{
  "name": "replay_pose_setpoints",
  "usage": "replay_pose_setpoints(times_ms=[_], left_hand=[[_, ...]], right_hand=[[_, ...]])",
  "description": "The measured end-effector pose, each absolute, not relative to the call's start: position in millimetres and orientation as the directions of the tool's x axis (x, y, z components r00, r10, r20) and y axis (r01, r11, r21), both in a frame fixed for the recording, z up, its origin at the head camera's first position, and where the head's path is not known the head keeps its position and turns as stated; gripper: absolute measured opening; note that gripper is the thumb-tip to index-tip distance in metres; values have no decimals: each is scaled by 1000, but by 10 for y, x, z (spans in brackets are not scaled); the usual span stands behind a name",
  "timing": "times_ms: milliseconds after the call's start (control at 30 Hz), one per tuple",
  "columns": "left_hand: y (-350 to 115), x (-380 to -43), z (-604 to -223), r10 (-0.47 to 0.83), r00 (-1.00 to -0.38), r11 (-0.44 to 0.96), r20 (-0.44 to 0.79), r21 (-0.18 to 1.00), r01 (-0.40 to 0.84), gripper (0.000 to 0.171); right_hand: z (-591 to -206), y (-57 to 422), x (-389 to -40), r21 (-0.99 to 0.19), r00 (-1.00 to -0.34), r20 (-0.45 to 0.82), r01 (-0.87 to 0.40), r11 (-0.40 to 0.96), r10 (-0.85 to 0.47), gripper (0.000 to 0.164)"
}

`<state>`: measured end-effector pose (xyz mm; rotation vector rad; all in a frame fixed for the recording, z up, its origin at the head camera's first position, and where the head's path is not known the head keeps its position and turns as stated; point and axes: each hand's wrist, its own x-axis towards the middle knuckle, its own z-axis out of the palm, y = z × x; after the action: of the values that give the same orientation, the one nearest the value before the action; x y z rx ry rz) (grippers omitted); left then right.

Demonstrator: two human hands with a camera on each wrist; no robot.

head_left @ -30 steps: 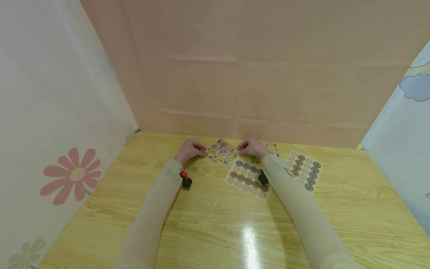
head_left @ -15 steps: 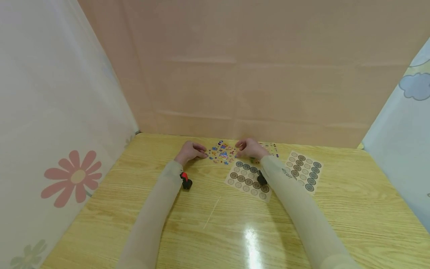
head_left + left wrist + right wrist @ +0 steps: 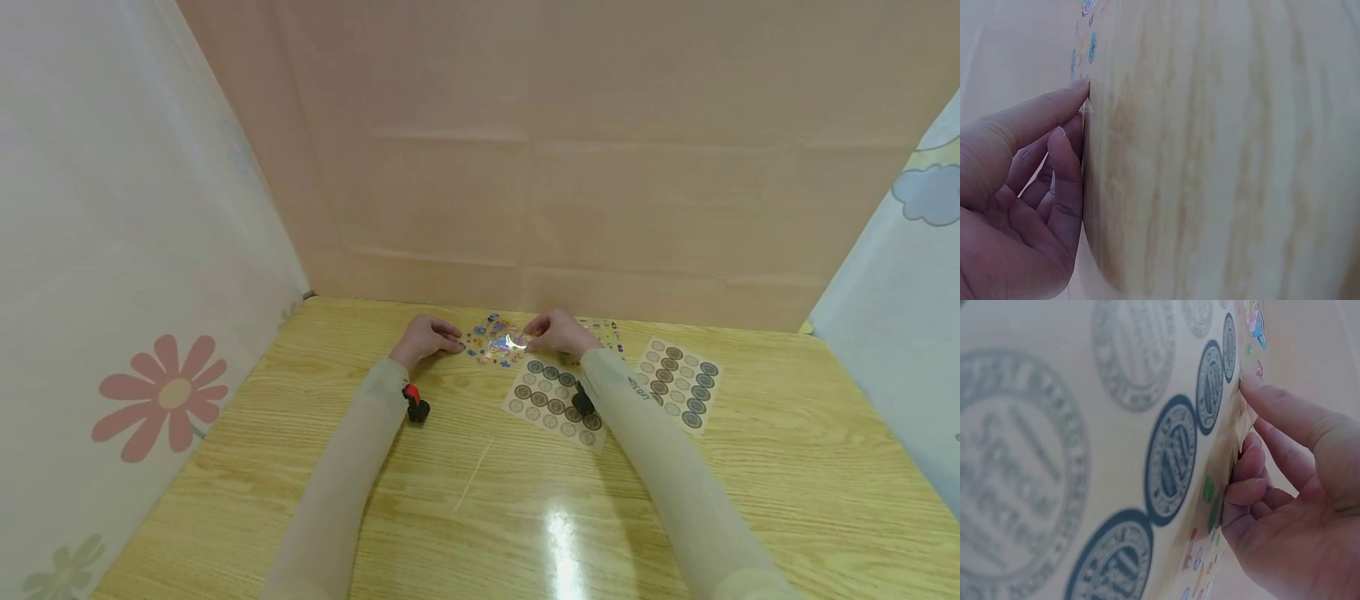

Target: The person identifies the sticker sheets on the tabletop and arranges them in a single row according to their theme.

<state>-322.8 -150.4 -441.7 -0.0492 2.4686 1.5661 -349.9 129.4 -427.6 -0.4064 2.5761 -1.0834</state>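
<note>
Between the two hands at the back of the table is a clear sheet of small colourful stickers (image 3: 497,343). My left hand (image 3: 427,337) pinches its left edge, thumb on top; the left wrist view shows the thumb tip beside blue stickers (image 3: 1092,47). At the right edge my right hand (image 3: 558,332) pinches the sheet between thumb and fingers. Close under the right wrist lies a sheet of round labels (image 3: 540,392), its dark blue rings (image 3: 1171,459) large in the right wrist view. A second colourful sticker sheet (image 3: 617,333) is partly hidden behind the right hand.
Another sheet of round labels (image 3: 678,383) lies right of the right forearm, which overlaps its lower left. A pinkish-brown cloth (image 3: 525,167) hangs along the table's (image 3: 465,500) back edge. A flowered curtain (image 3: 172,250) borders the left side.
The right hand has shifted slightly left. A bright glare now shows on the right part of the sticker sheet. The left hand stays nearly in place.
</note>
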Motion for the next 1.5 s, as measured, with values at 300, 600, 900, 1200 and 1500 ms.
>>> replay_pose_setpoints(times_ms=[300, 600, 900, 1200, 1500], left_hand=[[-1498, -3241, -4431, 92, -972, 406, -216, 899, -161, 28], [-1506, -3240, -4423, 92, -973, 405, -210, 901, -156, 29], [-1505, -3253, -4423, 93, -974, 397, -207, 905, -155, 30], [-1526, -3249, -4404, 106, -967, 410, -233, 896, -171, 29], [-1477, -3279, -4395, 80, -962, 384, -260, 899, -211, 29]], right_hand=[[-4288, 1285, -3512, -707, -909, -202, -122, 697, -365, 27], [-4258, 1266, -3510, -749, -911, -170, -129, 650, -376, 24], [-4269, 1308, -3549, -818, -909, -163, -93, 567, -384, 31], [-4252, 1290, -3533, -902, -898, -192, 2, 432, -396, 27], [-4255, 1322, -3551, -935, -883, -190, 30, 352, -428, 20]])
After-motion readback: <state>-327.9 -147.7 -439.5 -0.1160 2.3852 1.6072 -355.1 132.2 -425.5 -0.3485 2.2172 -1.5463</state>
